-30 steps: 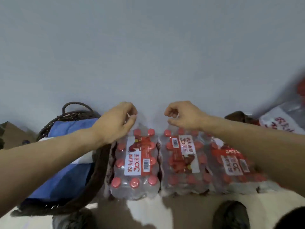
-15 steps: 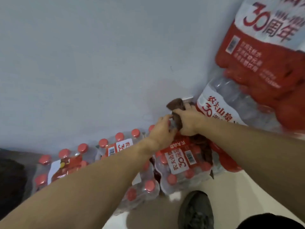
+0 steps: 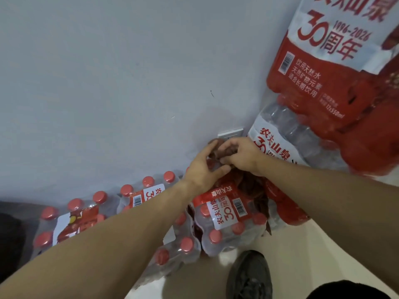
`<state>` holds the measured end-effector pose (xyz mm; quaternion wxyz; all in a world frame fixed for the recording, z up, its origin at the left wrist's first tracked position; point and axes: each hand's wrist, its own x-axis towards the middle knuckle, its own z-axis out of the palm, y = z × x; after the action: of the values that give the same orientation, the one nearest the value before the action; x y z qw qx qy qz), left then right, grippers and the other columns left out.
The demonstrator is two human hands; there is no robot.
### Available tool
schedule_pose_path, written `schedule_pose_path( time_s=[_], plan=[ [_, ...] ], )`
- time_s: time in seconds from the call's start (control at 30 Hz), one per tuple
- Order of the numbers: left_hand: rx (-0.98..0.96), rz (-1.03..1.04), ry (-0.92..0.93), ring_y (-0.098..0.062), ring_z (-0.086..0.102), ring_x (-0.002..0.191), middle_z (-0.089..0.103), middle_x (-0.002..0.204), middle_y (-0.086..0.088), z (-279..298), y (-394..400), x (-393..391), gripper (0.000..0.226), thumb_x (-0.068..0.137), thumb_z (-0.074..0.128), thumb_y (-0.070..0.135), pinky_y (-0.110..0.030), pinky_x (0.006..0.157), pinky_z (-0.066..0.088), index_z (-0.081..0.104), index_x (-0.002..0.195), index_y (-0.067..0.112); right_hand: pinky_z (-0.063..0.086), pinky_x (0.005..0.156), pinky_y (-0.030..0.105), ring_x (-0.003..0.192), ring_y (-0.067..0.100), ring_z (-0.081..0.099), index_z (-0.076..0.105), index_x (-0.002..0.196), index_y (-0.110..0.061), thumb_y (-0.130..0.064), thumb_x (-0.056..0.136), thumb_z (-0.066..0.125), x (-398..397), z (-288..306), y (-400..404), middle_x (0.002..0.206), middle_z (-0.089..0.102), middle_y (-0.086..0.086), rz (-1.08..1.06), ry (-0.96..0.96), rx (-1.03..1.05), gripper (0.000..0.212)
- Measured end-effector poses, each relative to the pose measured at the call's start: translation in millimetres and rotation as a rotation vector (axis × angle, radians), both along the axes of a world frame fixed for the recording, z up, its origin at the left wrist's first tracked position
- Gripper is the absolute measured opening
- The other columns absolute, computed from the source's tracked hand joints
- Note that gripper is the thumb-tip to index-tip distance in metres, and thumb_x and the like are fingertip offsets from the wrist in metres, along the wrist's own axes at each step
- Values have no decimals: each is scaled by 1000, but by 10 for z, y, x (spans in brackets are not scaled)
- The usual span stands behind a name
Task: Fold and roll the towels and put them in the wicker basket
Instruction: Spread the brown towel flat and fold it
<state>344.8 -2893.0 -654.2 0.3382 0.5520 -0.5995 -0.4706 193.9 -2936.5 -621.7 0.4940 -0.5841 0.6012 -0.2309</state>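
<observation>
Both my hands meet on the brown towel: my right hand grips its bunched top, my left hand pinches it alongside. The towel drapes over the far right edge of a bottle pack by the wall, under stacked packs.

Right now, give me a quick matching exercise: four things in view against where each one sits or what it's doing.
Things:
1. brown towel
2. right hand
3. black shoe
4. wall socket

States or places:
A. on the pale floor at the bottom of the view
B. on the wall just above both hands
C. draped over the shrink-wrapped water bottle packs
D. gripping the towel's top end

Pairs: 1-C, 2-D, 3-A, 4-B
</observation>
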Motion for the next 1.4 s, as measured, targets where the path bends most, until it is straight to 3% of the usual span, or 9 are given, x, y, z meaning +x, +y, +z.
schedule_pose_path(
  time_s=[0.13, 0.37, 0.5, 0.63, 0.73, 0.9, 1.17, 1.27, 1.4],
  plan=[
    [-63, 22, 28, 3, 65, 96, 67, 108, 14, 191, 105, 202, 56, 76, 83, 22, -13, 82, 52, 58, 127, 22, 59, 75, 34, 91, 26, 74, 66, 104, -11, 10, 80, 71, 175, 189, 154, 97, 75, 12, 1, -369, 199, 32],
    [-55, 21, -153, -10, 64, 72, 67, 79, 7, 651, 392, 985, 35, 73, 86, 23, -27, 68, 57, 62, 98, 16, 54, 83, 35, 90, 28, 67, 59, 113, -3, -4, 76, 81, 750, 483, 576, 104, 69, 19, 81, -483, 261, 43],
    [-35, 20, -247, 4, 60, 59, 67, 68, 15, 933, 617, 1517, 32, 73, 85, 22, -15, 59, 51, 60, 92, 16, 55, 78, 20, 91, 12, 66, 62, 112, -15, -15, 63, 93, 1077, 507, 751, 103, 68, 2, 376, -111, 43, 58],
    [44, 9, -316, -9, 70, 88, 74, 101, 4, 1011, 912, 2006, 36, 74, 85, 20, -28, 83, 57, 60, 99, 15, 52, 86, 29, 97, 15, 62, 62, 99, -25, -30, 70, 87, 1227, 291, 906, 104, 64, -5, 565, 251, -137, 38],
    [90, 94, -337, -21, 69, 99, 73, 107, -2, 803, 1144, 2300, 38, 73, 85, 16, -37, 93, 54, 58, 100, 13, 48, 78, 20, 93, 13, 61, 63, 101, -24, -29, 78, 80, 1228, 51, 1055, 103, 63, -6, 715, 424, -155, 29],
    [258, 37, -476, -17, 67, 76, 70, 86, -1, 479, 1430, 2681, 31, 77, 82, 28, -29, 75, 57, 60, 96, 18, 42, 75, 20, 91, 11, 54, 62, 98, -25, -34, 79, 76, 1363, -136, 1167, 99, 59, -7, 800, 548, -296, 26],
    [306, -49, -576, 6, 58, 50, 67, 65, 10, 564, 1368, 2963, 14, 78, 82, 23, -8, 53, 43, 68, 79, 19, 49, 64, 22, 80, 16, 64, 59, 90, -28, -27, 82, 77, 1562, 94, 816, 91, 56, -8, 1081, 822, 168, 20],
    [299, 3, -499, -10, 69, 62, 73, 74, -2, 587, 1349, 3011, 14, 78, 82, 18, -26, 65, 57, 68, 78, 15, 53, 56, 18, 67, 13, 69, 59, 105, -22, -22, 85, 75, 1503, 142, 854, 100, 61, -3, 1058, 923, 335, 26],
    [287, 53, -308, -27, 72, 73, 75, 76, -8, 697, 1373, 3007, 19, 73, 85, 10, -41, 77, 60, 69, 82, 9, 55, 66, 25, 75, 17, 67, 53, 121, -15, -37, 85, 74, 1560, 317, 913, 103, 61, 1, 1125, 1156, 192, 47]
  ],
)
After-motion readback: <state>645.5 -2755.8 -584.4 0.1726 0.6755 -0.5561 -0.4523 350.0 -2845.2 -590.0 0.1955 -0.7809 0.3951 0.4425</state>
